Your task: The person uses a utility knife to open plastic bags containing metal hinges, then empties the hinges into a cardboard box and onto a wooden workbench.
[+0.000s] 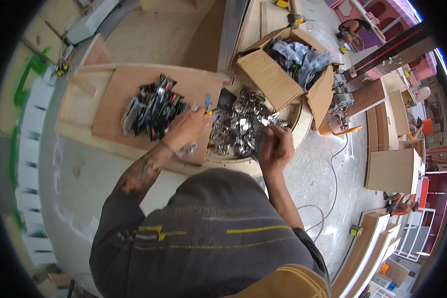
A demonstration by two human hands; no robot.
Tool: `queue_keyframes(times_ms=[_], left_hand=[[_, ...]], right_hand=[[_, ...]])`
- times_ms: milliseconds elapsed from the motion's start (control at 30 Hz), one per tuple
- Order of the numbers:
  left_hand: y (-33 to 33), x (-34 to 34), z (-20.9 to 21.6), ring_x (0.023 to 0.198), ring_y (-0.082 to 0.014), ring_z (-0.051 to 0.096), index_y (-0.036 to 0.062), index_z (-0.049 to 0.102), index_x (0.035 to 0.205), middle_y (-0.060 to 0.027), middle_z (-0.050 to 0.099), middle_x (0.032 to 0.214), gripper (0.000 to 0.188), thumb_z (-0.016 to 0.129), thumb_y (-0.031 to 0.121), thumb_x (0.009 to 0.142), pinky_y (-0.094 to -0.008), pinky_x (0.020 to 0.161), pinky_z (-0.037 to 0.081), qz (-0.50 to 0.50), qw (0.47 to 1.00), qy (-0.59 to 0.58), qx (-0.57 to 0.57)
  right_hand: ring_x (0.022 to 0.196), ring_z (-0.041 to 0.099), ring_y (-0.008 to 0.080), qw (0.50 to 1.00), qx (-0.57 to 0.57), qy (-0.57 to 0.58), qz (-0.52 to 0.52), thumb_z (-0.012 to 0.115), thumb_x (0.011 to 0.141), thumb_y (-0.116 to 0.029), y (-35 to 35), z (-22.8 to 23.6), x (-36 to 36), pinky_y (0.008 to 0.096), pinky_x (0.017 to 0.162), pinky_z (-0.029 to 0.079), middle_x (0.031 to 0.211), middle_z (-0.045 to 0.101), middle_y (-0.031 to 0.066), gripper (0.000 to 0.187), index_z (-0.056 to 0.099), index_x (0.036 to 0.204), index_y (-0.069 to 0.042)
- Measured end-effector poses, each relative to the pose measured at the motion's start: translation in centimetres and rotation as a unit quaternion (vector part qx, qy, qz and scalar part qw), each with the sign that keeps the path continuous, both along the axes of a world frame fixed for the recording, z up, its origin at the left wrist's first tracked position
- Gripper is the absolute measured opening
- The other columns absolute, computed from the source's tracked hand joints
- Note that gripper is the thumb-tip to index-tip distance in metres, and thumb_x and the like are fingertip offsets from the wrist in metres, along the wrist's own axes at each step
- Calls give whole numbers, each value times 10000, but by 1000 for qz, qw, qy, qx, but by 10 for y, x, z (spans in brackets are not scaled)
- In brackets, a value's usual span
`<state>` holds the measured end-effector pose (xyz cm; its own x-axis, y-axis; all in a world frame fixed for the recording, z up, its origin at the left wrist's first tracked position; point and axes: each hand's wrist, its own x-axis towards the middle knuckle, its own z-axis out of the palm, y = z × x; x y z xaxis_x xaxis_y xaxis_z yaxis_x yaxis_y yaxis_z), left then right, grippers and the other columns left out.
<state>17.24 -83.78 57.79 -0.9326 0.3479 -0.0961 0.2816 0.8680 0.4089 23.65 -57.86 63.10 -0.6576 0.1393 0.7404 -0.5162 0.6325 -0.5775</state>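
Observation:
My left hand (187,128) is closed over the right end of a brown board (111,116), its fingers curled beside a small blue-and-yellow object (208,105). What it holds is hidden. Bits of clear plastic show around that hand. To its left lies a heap of black-and-green plastic packets (156,107). My right hand (278,149) is pinched on a clear plastic bag (260,141) that hangs at its left side. Between and beyond both hands spreads a pile of shiny metal hardware pieces (241,121), resembling hinges, on a round-edged wooden surface.
An open cardboard box (270,74) with more packets stands at the far right of the pile. Beside it are grey metal parts (341,97) and an orange-framed stool (345,130). A cable (334,174) snakes over the floor. Another person (352,32) crouches at far right.

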Motion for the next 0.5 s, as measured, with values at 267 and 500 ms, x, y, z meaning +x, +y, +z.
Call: queue_keyframes(times_ms=[267, 500], left_hand=[[50, 17, 89, 799, -466, 672, 23, 565, 1002, -237, 666, 795, 396, 526, 408, 1085, -547, 683, 503, -120, 978, 37, 167], [67, 17, 78, 798, -454, 678, 19, 552, 948, -234, 665, 784, 401, 544, 398, 1078, -543, 686, 504, -154, 979, 25, 133]], right_hand=[[720, 613, 173, 981, -124, -150, -13, 681, 1021, -90, 21, -19, -18, 315, 672, 491, 807, 665, 105, 78, 692, 1005, -15], [722, 590, 167, 988, -65, -143, 7, 685, 999, -42, 23, -22, -11, 310, 664, 472, 805, 631, 77, 26, 693, 1010, -21]])
